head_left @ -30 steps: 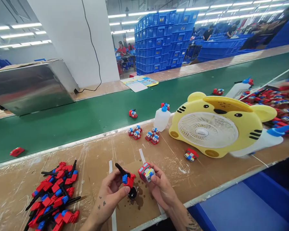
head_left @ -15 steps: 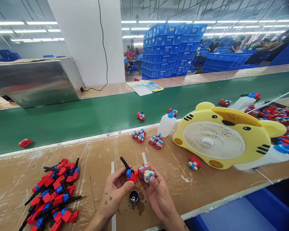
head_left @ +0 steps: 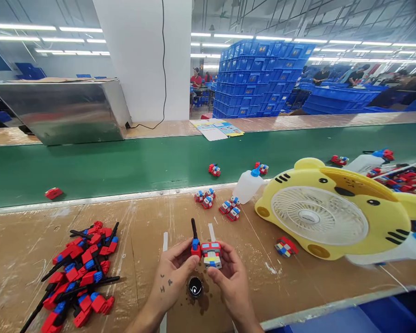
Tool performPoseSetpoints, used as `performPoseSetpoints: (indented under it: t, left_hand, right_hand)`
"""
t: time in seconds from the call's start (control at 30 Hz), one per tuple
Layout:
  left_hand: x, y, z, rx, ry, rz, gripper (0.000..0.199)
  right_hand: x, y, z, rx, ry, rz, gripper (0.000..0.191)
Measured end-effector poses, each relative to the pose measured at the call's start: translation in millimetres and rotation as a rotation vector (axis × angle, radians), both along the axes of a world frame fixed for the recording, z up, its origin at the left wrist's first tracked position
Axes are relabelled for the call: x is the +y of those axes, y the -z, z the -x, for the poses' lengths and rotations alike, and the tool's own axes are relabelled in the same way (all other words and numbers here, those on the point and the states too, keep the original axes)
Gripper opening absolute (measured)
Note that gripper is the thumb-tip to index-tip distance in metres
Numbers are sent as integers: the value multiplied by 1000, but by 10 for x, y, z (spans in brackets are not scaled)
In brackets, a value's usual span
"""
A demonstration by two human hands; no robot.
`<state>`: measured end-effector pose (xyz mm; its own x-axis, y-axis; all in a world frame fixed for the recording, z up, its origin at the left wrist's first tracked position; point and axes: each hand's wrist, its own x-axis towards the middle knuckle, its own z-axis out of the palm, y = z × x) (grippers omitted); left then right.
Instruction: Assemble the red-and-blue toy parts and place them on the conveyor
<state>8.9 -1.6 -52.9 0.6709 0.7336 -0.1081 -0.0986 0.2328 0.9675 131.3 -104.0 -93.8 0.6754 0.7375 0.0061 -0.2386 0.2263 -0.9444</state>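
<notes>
Your left hand (head_left: 171,280) now presses the red arm piece (head_left: 195,245) against the toy body (head_left: 211,253). Your right hand (head_left: 229,282) still grips that body; earlier they were apart.

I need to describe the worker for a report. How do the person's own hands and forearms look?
Both hands are bare: no gloves, rings or watch show. The left hand carries small dark tattoo marks on its back. The right hand shows no markings. Both forearms are bare too, no sleeves in view.

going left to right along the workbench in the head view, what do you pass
Pile of red, blue and black parts → left hand holding a red-and-blue part with a black stick → right hand holding a small red toy block → loose toy piece → yellow tiger fan.
</notes>
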Motion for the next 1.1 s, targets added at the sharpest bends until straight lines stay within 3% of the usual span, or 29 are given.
performPoseSetpoints:
  t: [0.13,0.23,0.3,0.4,0.5,0.6,0.67,0.73,0.83,0.97,1.1]
  left_hand:
    - [-207,35,-124,-185,-72,79,63]
    - [-351,7,-226,-185,-208,51,75]
    - [-388,-20,-252,-139,-312,23,71]
    - [-276,-50,-191,-115,-306,-36,68]
    - [136,-113,-115,-68,-237,-187,63]
    - [846,-241,-257,152,-191,-476,60]
    - [1387,-314,-517,554,-120,-769,56]
    - [1892,-338,-842,720,-124,-833,58]
    - [2480,-279,-1287,925,-44,-848,46]
    - [2897,-107,-1683,1139,44,-812,35]
    - [2976,66,-1869,1182,110,-840,40]
  right_hand:
    - [17,10,75,-493,145,34,56]
    - [79,-3,189,-870,245,-126,64]
    - [114,-44,270,-953,295,-233,67]
    - [110,-149,276,-884,200,-186,68]
    - [86,-237,-30,-854,78,-5,60]
    - [139,-241,-641,-905,196,201,37]
    - [233,-189,-1071,-952,268,384,30]
    - [354,-105,-1395,-998,255,559,37]
    - [502,25,-1608,-1049,160,697,42]
    - [457,112,-1595,-1051,116,692,31]
    - [245,104,-1447,-692,83,550,39]
